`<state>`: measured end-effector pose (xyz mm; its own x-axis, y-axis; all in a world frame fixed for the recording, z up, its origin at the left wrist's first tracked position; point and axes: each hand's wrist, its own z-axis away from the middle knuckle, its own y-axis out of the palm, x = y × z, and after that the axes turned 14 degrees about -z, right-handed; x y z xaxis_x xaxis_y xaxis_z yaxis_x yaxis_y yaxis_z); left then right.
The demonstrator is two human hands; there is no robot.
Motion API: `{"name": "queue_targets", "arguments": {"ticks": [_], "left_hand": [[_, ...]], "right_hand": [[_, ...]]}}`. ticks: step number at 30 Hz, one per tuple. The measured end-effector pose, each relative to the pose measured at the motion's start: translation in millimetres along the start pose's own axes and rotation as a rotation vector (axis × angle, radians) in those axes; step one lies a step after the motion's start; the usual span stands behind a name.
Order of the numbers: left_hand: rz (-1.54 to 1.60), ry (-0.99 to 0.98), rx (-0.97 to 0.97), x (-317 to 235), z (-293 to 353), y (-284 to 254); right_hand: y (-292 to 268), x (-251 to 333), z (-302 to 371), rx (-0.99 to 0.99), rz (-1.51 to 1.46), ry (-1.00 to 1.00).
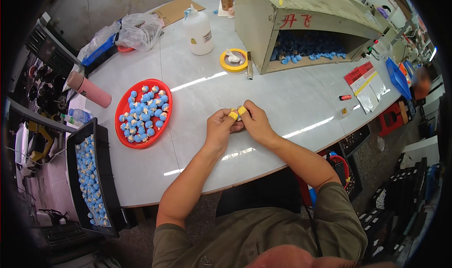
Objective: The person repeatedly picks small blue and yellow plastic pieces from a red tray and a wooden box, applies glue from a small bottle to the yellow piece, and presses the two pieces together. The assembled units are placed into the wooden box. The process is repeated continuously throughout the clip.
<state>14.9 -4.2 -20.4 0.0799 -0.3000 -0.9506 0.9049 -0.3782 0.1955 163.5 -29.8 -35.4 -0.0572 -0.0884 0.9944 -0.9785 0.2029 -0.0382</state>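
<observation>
My left hand (pixel 220 128) and my right hand (pixel 255 122) meet above the middle of the grey table (pixel 202 94). Yellow tape is wrapped around both thumbs. The fingers of both hands are pinched together around something small; only a pale bit shows between them, so its kind is hidden. Left of my hands stands a red round tray (pixel 121 138) holding many small blue balls (pixel 139 110) with cream-coloured tips.
A black bin (pixel 109 192) of blue pieces stands at the table's left edge, near a pink bottle (pixel 94 93). Farther back are a white squeeze bottle (pixel 198 35), a yellow tape roll (pixel 225 65) and a metal cabinet (pixel 256 28) with blue pieces inside. Red-and-white packets (pixel 360 75) lie right.
</observation>
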Motion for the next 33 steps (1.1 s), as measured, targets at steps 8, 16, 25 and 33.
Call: {"name": "queue_targets", "arguments": {"ticks": [8, 16, 25, 33], "left_hand": [[-0.018, -0.003, 0.031, 3.2, -1.7, -0.9], [-0.009, -0.053, 0.004, -8.3, 1.8, -1.5], [-0.068, 0.049, 0.025, 2.8, -2.1, 1.6], [-0.074, 0.051, 0.023, 3.9, -2.2, 1.4]], "right_hand": [[0.2, 0.8, 1.1, -0.04, -0.063, -0.027], [6.6, 16.2, 2.5, -0.065, 0.018, 0.035], [6.5, 8.6, 8.6, -0.053, 0.006, -0.041], [8.2, 5.4, 8.3, -0.071, 0.024, -0.084]]}}
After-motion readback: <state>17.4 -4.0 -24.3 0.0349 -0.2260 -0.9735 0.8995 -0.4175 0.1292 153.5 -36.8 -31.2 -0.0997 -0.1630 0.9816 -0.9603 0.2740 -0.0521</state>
